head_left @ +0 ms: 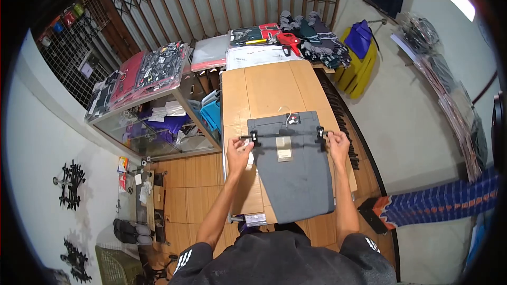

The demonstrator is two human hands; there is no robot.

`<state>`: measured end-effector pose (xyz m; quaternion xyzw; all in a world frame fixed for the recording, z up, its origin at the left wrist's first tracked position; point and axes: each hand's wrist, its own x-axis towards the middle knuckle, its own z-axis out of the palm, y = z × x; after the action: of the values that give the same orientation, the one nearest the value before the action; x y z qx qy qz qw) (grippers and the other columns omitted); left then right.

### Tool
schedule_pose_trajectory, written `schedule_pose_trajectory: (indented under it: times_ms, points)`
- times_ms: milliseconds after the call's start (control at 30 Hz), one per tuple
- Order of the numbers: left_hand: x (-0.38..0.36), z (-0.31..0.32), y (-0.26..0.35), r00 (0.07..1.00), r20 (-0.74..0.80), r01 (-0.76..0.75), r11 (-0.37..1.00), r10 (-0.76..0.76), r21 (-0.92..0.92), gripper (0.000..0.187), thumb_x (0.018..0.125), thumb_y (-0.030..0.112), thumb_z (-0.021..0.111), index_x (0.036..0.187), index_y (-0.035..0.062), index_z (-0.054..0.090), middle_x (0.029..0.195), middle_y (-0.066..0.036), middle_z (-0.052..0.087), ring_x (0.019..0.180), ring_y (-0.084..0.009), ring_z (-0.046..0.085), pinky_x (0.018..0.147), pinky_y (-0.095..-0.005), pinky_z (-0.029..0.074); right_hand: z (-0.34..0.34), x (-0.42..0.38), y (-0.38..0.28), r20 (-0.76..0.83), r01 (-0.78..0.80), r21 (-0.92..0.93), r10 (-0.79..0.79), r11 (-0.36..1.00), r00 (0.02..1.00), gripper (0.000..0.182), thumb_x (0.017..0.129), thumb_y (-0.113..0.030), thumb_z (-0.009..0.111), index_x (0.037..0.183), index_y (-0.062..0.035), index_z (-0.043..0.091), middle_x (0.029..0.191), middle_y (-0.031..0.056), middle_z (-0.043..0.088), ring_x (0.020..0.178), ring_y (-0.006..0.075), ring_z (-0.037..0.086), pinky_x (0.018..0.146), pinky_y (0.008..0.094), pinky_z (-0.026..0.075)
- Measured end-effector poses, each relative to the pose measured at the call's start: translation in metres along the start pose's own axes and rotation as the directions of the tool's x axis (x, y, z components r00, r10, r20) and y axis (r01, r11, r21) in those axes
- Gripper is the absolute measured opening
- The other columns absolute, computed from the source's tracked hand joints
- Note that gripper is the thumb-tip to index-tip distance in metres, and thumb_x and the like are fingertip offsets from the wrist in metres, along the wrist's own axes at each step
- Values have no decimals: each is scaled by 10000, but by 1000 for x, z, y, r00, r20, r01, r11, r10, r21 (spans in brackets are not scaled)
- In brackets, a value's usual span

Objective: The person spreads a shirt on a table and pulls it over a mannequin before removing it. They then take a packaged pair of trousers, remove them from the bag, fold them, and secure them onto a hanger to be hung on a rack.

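Folded grey trousers (298, 190) lie on the brown table, waistband away from me. Over the waistband is a clip hanger (269, 135) with a thin bar, two black clips and a hook pointing away. My left hand (238, 154) pinches the hanger's left end beside its clip. At the opposite end, the fingers of my right hand (338, 146) are closed by the other clip. A beige paper tag (284, 149) rests on the trousers below the bar. Near the hook, a small dark label (293, 119) shows at the waistband.
The brown table (269, 87) extends ahead. A glass cabinet (158, 121) stands left, topped with bagged garments (161, 66). At the far end lie a red tool (289, 41) and folded clothes (325, 45). Black hangers (338, 111) line the table's right side. Blue patterned cloth (438, 203) hangs at right.
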<state>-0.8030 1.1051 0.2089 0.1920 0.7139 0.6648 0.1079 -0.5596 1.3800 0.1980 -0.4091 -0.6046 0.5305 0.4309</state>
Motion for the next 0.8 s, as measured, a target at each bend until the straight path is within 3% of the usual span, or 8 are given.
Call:
schedule_pose_trajectory:
  times_ms: [67, 133, 267, 333, 467, 567, 700, 800]
  points:
    - [33, 19, -19, 991, -11, -131, 978, 134, 163, 513, 770, 169, 868, 1112, -23, 538, 1010, -179, 673, 938, -232, 663, 806, -348, 548, 15, 48, 12, 10, 44, -69, -43, 997, 999, 232, 898, -150, 741, 1000, 22, 624, 795, 67, 697, 690, 108, 632, 596, 243, 484]
    - [53, 34, -20, 998, -41, -27, 969, 38, 247, 593, 724, 206, 897, 1147, -36, 559, 1015, -186, 680, 959, -278, 676, 856, -391, 543, 27, 86, 24, 30, 85, -115, -82, 990, 996, 275, 855, -171, 774, 978, 50, 668, 819, 101, 733, 738, 161, 687, 672, 281, 528]
    - [94, 51, -74, 986, -90, -112, 964, 137, 243, 670, 683, 231, 922, 1191, -56, 594, 1102, -216, 671, 1015, -304, 667, 900, -393, 535, 49, 130, 41, 49, 12, -224, -1, 974, 999, 263, 832, -183, 788, 938, 40, 699, 808, 103, 732, 730, 148, 681, 677, 280, 522]
    - [90, 55, -57, 985, -92, -98, 918, 144, 384, 650, 657, 231, 930, 1155, -60, 632, 1102, -196, 657, 1016, -312, 650, 910, -378, 526, 55, 138, 45, 78, 13, -204, 3, 979, 997, 233, 848, -145, 773, 946, 48, 689, 808, 93, 716, 723, 127, 654, 658, 261, 509]
    - [93, 61, -60, 977, -154, -68, 906, 145, 417, 670, 651, 253, 931, 1168, -56, 638, 1105, -189, 636, 1017, -312, 631, 919, -391, 515, 61, 137, 32, 58, 9, -252, 6, 968, 998, 226, 839, -155, 780, 915, 47, 712, 791, 88, 720, 722, 137, 667, 673, 280, 520]
    - [96, 62, -60, 980, -146, -54, 887, 136, 459, 683, 663, 280, 921, 1184, -54, 631, 1097, -190, 632, 1015, -318, 624, 918, -402, 510, 65, 131, 23, 34, 86, -326, -79, 941, 996, 235, 840, -167, 781, 911, 48, 718, 791, 96, 724, 720, 139, 670, 682, 284, 525]
    - [96, 63, -53, 983, -161, 6, 875, 82, 484, 679, 687, 309, 902, 1192, -47, 619, 1083, -190, 628, 1012, -326, 613, 901, -417, 504, 67, 134, 35, 34, 78, -258, -72, 963, 997, 254, 833, -189, 788, 922, 39, 720, 797, 105, 733, 725, 154, 685, 693, 292, 532]
    - [98, 67, -59, 974, -182, -20, 849, 136, 528, 651, 697, 308, 893, 1175, -39, 618, 1077, -189, 626, 1011, -324, 604, 892, -421, 499, 62, 137, 40, 51, 105, -275, -94, 956, 994, 247, 820, -209, 793, 902, 13, 724, 794, 107, 743, 722, 172, 708, 703, 305, 543]
